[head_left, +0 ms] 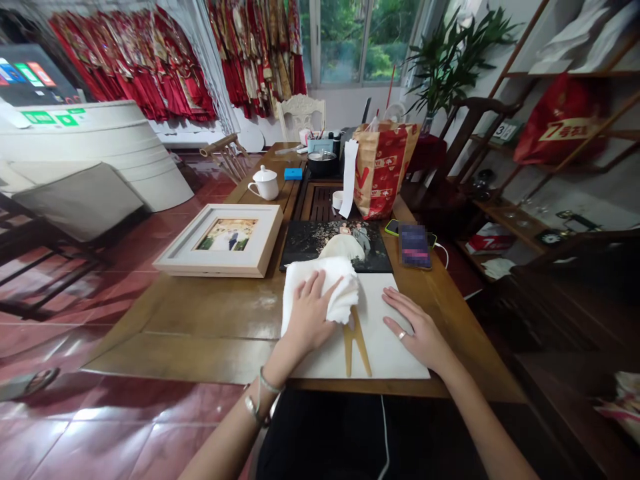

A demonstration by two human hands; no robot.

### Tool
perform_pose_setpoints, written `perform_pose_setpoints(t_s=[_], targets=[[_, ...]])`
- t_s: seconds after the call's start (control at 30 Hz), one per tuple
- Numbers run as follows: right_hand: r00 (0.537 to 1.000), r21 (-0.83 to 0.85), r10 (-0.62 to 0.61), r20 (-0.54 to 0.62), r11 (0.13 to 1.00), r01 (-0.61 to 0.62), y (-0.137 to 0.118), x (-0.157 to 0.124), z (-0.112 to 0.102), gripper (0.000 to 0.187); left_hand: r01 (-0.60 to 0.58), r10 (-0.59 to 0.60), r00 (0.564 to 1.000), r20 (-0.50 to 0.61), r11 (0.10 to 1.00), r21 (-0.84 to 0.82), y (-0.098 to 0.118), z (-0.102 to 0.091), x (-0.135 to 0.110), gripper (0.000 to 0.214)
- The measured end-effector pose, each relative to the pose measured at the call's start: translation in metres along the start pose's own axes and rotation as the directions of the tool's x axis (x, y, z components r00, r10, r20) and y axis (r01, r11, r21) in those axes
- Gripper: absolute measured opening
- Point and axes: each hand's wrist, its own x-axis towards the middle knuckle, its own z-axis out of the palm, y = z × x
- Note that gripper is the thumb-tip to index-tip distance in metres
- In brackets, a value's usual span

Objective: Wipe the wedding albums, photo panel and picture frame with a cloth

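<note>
— Fingers extended, my left hand (311,312) covers a bunched white cloth (345,303) on the white board (377,320); from my distant screen, I cannot tell whether it pinches the fabric.

— And the right?

— Right hand (414,328) flattened at the board's right side. Between them, a tan forked piece (355,325) points both prongs towards the wearer, long axis running away. Just beyond, a dark photo panel (306,243) stretches crosswise.
</note>
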Motion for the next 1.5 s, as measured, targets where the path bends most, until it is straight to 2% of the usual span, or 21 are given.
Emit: perform_pose_setpoints(t_s=[0.07, 0.17, 0.33, 0.43, 0.5, 0.6, 0.7, 0.83, 0.93, 1.03, 1.13, 1.23, 1.3, 1.4, 1.5], targets=[[1.000, 0.001, 0.006, -0.001, 1.000, -0.006, 0.000, 0.000, 0.000, 0.043, 0.015, -0.015, 1.000, 0.003, 1.000, 0.022, 0.004, 0.000, 0.008, 0.069], [1.000, 0.003, 0.009, -0.009, 1.000, -0.009, 0.001, 0.000, 0.000, 0.042, 0.012, -0.013, 0.999, 0.037, 1.000, 0.015, 0.020, 0.002, -0.003, 0.078], [1.000, 0.012, -0.010, -0.010, 1.000, 0.010, 0.001, -0.001, 0.000, 0.043, -0.029, 0.034, 0.991, 0.126, 0.999, -0.043, 0.042, 0.011, -0.064, 0.099], [1.000, 0.009, -0.009, -0.003, 1.000, 0.009, 0.000, -0.001, -0.001, 0.043, -0.086, 0.094, 0.987, 0.131, 0.994, -0.068, 0.043, 0.016, -0.098, 0.102], [1.000, 0.015, -0.013, -0.005, 1.000, 0.013, -0.001, -0.001, -0.001, 0.043, -0.123, 0.133, 0.985, 0.112, 0.988, -0.089, 0.040, 0.014, -0.109, 0.099], [1.000, 0.029, -0.011, -0.014, 1.000, 0.011, -0.001, -0.002, -0.002, 0.043, -0.104, 0.117, 0.983, 0.142, 0.990, -0.092, 0.034, 0.006, -0.100, 0.094], [1.000, 0.035, -0.005, -0.012, 0.999, 0.005, -0.002, -0.001, -0.002, 0.043, -0.031, 0.038, 0.986, 0.164, 0.999, -0.045, 0.027, -0.004, -0.066, 0.089], [1.000, 0.036, 0.008, -0.012, 0.999, -0.007, -0.004, 0.000, -0.002, 0.042, 0.022, -0.024, 0.995, 0.098, 1.000, 0.017, 0.013, -0.007, -0.013, 0.075], [1.000, 0.043, -0.001, -0.024, 0.999, 0.002, -0.005, 0.001, -0.002, 0.042, 0.036, -0.039, 0.997, 0.063, 0.998, 0.047, 0.006, -0.003, 0.006, 0.075], [0.999, 0.043, -0.006, -0.031, 0.999, 0.008, -0.005, 0.001, -0.001, 0.041, 0.031, -0.033, 0.999, 0.036, 0.998, 0.053, 0.012, 0.001, -0.002, 0.076], [0.999, 0.040, -0.014, -0.032, 0.999, 0.015, -0.004, 0.000, 0.000, 0.042, 0.008, -0.010, 0.999, 0.031, 0.999, 0.039, 0.028, 0.005, -0.031, 0.082], [0.999, 0.036, -0.021, -0.027, 0.999, 0.022, -0.003, 0.000, 0.001, 0.042, -0.028, 0.028, 0.996, 0.081, 1.000, 0.006, 0.045, 0.008, -0.063, 0.093], [0.999, 0.040, -0.019, -0.029, 0.999, 0.020, -0.003, 0.000, 0.001, 0.042, -0.040, 0.040, 0.993, 0.114, 0.999, -0.003, 0.053, 0.009, -0.075, 0.098], [0.999, 0.069, -0.018, -0.038, 0.997, 0.021, -0.003, 0.000, -0.001, 0.041, -0.062, 0.060, 0.991, 0.116, 0.998, 0.014, 0.056, 0.010, -0.070, 0.098], [0.999, 0.124, -0.028, -0.034, 0.992, 0.032, -0.002, 0.000, -0.003, 0.039, -0.069, 0.063, 0.994, 0.094, 0.996, 0.059, 0.056, 0.011, -0.040, 0.094]])
